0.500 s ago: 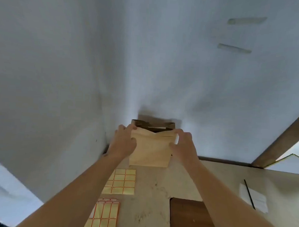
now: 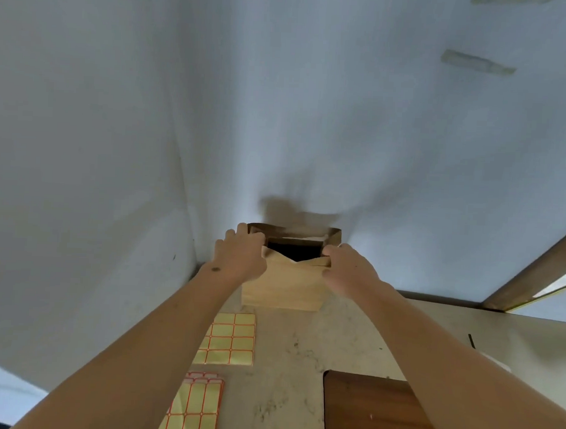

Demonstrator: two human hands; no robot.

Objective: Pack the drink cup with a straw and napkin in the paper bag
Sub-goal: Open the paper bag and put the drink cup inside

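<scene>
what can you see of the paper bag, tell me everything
The paper bag is plain tan kraft paper, standing upright on the countertop in the corner, close to the white wall. Its mouth is open and dark inside, with something pale showing near the back rim. The near rim is folded down in a shallow V. The left hand grips the top left edge and the right hand pinches the top right edge.

1. The paper bag [image 2: 283,287] stands upright on the table [image 2: 287,376], against the wall [image 2: 279,117], near the corner.
2. The left hand [image 2: 241,256] is at the bag's left rim; the right hand [image 2: 350,270] is at its right rim.
3. Two label sheets [image 2: 229,338] lie before the bag, to the left.
4. A wooden board [image 2: 370,412] lies before the bag, to the right.
</scene>
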